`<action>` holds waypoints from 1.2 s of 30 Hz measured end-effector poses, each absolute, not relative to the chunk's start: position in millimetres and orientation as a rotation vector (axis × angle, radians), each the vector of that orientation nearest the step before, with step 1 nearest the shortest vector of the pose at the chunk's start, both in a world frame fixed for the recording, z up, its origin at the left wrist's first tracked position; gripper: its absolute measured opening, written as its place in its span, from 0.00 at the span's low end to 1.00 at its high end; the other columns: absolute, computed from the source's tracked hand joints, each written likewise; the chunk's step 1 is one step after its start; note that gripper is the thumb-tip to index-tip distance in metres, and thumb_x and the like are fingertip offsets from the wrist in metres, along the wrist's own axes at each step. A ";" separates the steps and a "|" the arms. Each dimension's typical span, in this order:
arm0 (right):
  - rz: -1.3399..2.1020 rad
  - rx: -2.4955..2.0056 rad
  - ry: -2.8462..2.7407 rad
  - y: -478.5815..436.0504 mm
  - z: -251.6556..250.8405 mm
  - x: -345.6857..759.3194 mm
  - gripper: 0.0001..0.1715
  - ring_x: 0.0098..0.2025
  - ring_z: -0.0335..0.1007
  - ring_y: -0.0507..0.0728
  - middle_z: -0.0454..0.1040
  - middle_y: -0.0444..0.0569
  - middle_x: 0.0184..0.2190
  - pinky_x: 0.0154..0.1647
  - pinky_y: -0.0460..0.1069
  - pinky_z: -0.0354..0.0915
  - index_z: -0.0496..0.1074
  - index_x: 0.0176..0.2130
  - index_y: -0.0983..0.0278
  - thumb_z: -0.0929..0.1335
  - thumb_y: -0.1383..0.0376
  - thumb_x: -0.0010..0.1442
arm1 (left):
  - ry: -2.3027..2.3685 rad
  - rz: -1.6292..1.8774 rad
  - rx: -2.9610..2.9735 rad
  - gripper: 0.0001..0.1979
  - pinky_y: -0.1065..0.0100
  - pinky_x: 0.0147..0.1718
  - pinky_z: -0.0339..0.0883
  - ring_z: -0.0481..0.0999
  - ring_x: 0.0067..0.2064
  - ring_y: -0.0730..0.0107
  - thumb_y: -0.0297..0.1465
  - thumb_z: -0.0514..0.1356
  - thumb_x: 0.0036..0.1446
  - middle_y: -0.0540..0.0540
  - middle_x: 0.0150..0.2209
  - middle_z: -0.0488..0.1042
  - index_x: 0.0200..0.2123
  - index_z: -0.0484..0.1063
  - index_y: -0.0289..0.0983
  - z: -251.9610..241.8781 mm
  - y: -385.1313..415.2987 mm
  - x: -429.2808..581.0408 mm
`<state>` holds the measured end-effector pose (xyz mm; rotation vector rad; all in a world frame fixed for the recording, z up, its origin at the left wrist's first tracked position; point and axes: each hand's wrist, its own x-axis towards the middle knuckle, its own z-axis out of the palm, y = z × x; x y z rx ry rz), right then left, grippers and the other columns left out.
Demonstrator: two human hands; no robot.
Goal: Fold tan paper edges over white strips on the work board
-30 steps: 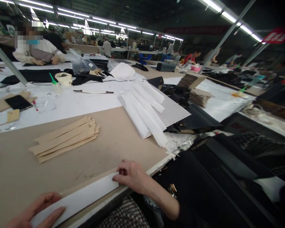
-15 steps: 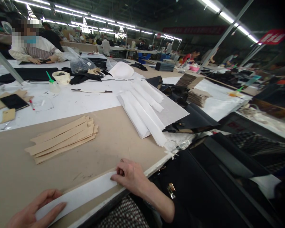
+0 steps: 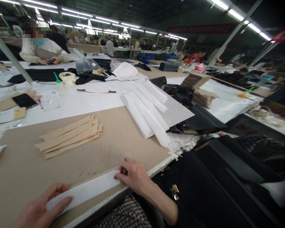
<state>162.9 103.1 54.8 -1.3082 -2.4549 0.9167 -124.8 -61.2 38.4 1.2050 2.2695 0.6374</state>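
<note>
A long white strip [image 3: 90, 188] lies along the near edge of the brown board, stretched between my two hands. My left hand [image 3: 44, 205] grips its left end, thumb on top and fingers along the far side. At the other end, my right hand [image 3: 133, 175] pinches the strip between thumb and curled fingers. A tan edge shows along the strip's far side; whether it is a separate layer I cannot tell. Beyond the hands, a fanned pile of tan strips [image 3: 70, 137] rests on the board.
White sheets [image 3: 147, 114] lie at the board's far right. Black bag-like pieces [image 3: 204, 180] with metal clasps sit right of the table edge. A phone [image 3: 25, 100], a green-tipped bottle [image 3: 58, 84] and a tape roll [image 3: 67, 78] are farther back. A co-worker [image 3: 44, 52] sits across the table.
The camera view has turned slightly left, so everything appears farther right, and a white piece shows at the left edge. Both hands keep their hold on the white strip.
</note>
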 end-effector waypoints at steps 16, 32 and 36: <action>0.980 -1.208 -2.578 108.9 36.4 162.8 0.16 0.34 0.72 0.57 0.72 0.44 0.32 0.34 0.50 0.61 0.71 0.31 0.59 0.66 0.51 0.65 | 1.953 0.802 1.038 0.16 0.69 0.30 0.59 0.68 0.30 0.71 0.41 0.63 0.55 0.54 0.30 0.70 0.42 0.70 0.37 62.6 -79.1 -157.2; 0.999 -1.251 -2.554 107.7 38.6 160.9 0.16 0.34 0.71 0.57 0.71 0.44 0.31 0.35 0.51 0.61 0.70 0.31 0.59 0.65 0.51 0.63 | 2.136 0.644 1.131 0.12 0.67 0.33 0.59 0.70 0.31 0.70 0.39 0.62 0.55 0.56 0.30 0.71 0.41 0.70 0.40 65.5 -78.0 -147.8; 0.956 -1.274 -2.566 106.5 39.8 159.5 0.15 0.34 0.72 0.57 0.71 0.43 0.31 0.35 0.52 0.62 0.70 0.30 0.59 0.66 0.53 0.64 | 2.169 0.577 1.191 0.12 0.66 0.34 0.59 0.71 0.32 0.68 0.40 0.60 0.58 0.55 0.30 0.71 0.42 0.69 0.40 67.2 -78.7 -145.1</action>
